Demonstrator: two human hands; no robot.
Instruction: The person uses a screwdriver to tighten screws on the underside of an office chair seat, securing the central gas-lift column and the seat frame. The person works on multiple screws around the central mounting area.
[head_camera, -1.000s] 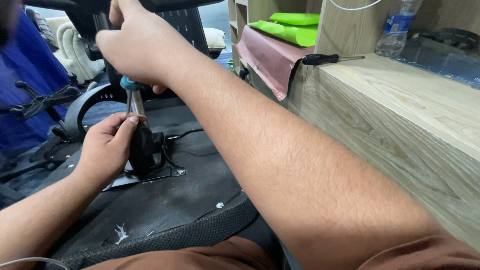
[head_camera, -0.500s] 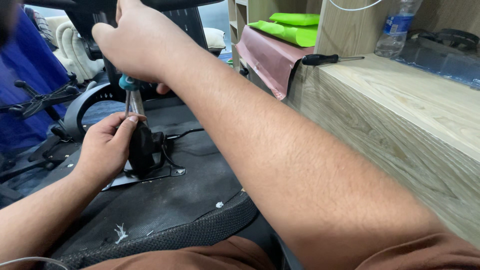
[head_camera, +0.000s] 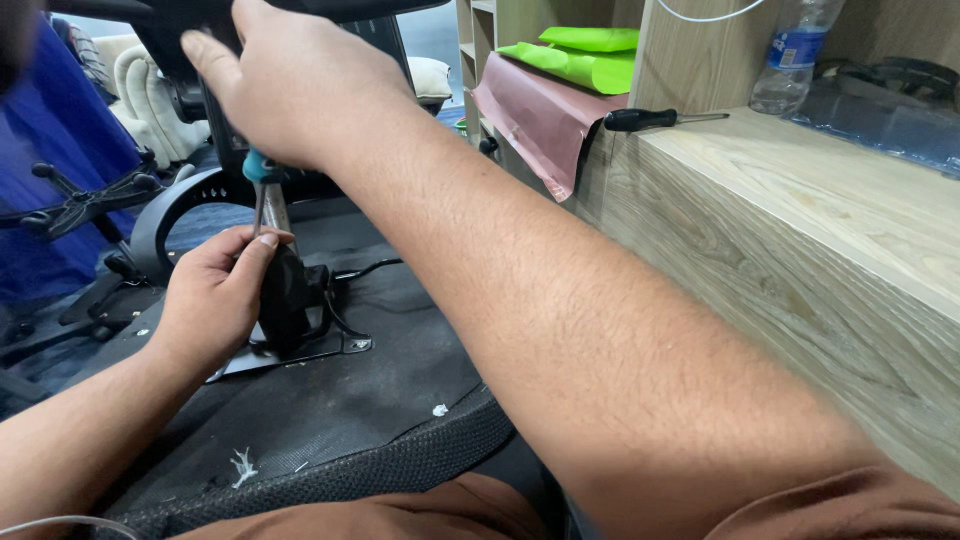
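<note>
Screwdriver (head_camera: 262, 190) with a teal collar stands nearly upright over the black chair mechanism (head_camera: 290, 305), whose metal plate (head_camera: 300, 352) rests on the dark underside of an overturned chair seat (head_camera: 330, 420). The right hand (head_camera: 295, 85) wraps closed around the handle from above, while the left hand (head_camera: 215, 295) pinches the shaft between thumb and fingertips, steadying the tip near the mechanism. Judging by this, fastening work is midway: the plate sits in place, but whether its screws are seated cannot be told. A second screwdriver (head_camera: 655, 119) lies unused on the wooden counter (head_camera: 800, 220).
</note>
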